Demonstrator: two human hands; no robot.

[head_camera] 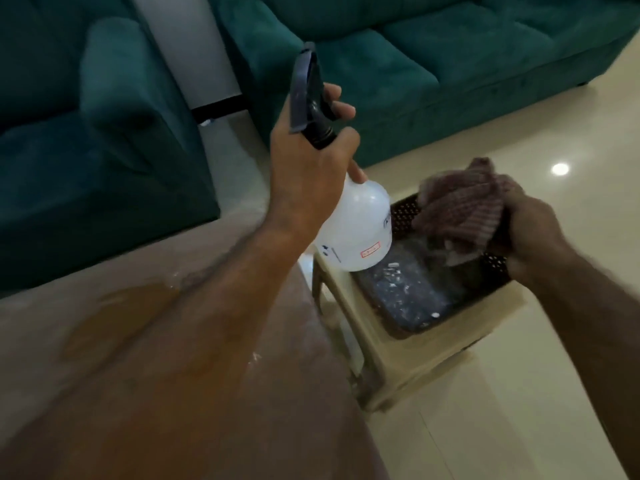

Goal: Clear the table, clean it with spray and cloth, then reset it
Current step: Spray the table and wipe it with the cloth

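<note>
My left hand (311, 157) is closed around the neck of a white spray bottle (360, 226) with a dark trigger head (308, 95), held in the air above the table's right edge. My right hand (530, 223) grips a crumpled reddish-brown ribbed cloth (460, 209) over a dark perforated tray (415, 299). The brown table (145, 358) fills the lower left, with a wet patch and pale smears on its top.
The dark tray rests on a beige plastic stool (415, 362) right of the table and holds what looks like a wrapped dark object. Teal sofas stand at left (86, 150) and at the back (433, 64). Glossy cream floor tiles (519, 410) lie to the right.
</note>
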